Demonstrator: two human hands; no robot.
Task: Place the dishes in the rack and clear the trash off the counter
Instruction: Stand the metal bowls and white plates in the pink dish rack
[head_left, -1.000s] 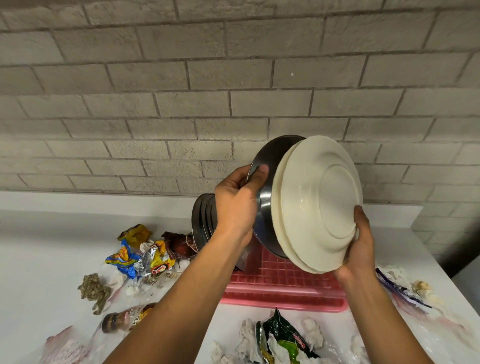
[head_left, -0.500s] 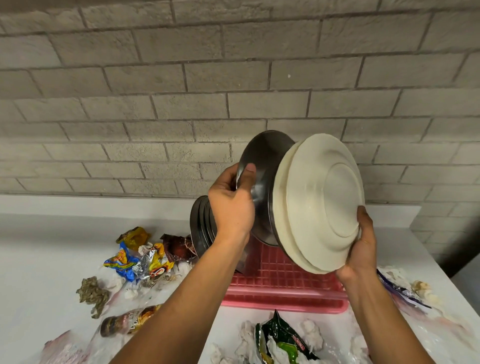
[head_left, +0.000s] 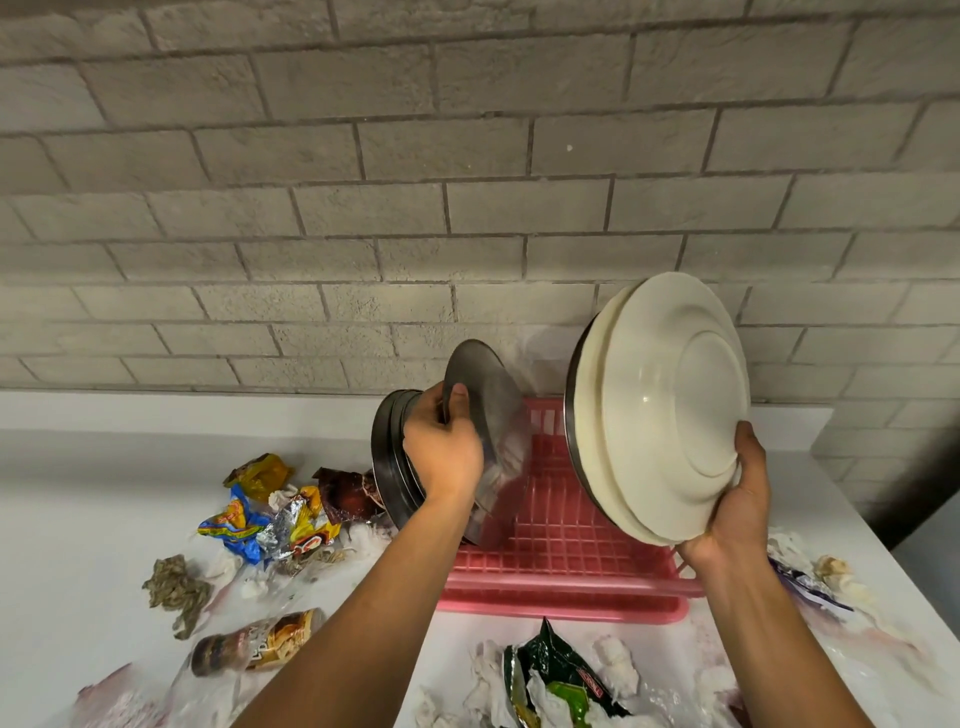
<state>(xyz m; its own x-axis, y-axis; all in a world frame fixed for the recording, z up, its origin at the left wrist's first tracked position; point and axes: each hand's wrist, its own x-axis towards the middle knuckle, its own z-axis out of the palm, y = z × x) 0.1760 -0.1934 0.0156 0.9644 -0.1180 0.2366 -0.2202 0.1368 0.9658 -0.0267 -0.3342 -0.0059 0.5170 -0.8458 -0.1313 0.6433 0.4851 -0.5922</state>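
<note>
My left hand (head_left: 441, 452) grips a steel plate (head_left: 493, 415) by its rim, held on edge and low over the left part of the pink dish rack (head_left: 561, 592). Just left of it, several steel plates (head_left: 387, 457) stand upright in the rack. Above the rack's right side, my right hand (head_left: 737, 499) holds a stack of cream plates (head_left: 660, 405) on edge from below, with one steel plate's rim (head_left: 570, 410) showing behind the stack.
Crumpled snack wrappers (head_left: 270, 514) and a brown wad (head_left: 174, 587) lie left of the rack on the white counter (head_left: 78, 493). A green packet with tissues (head_left: 556, 680) lies in front, a bottle (head_left: 254, 642) front left, more wrappers (head_left: 810, 577) at right. A brick wall stands behind.
My left hand has pulled one steel plate off the stack and lowered it left into the rack beside the standing plates. My right hand keeps the remaining stack, now farther right.
</note>
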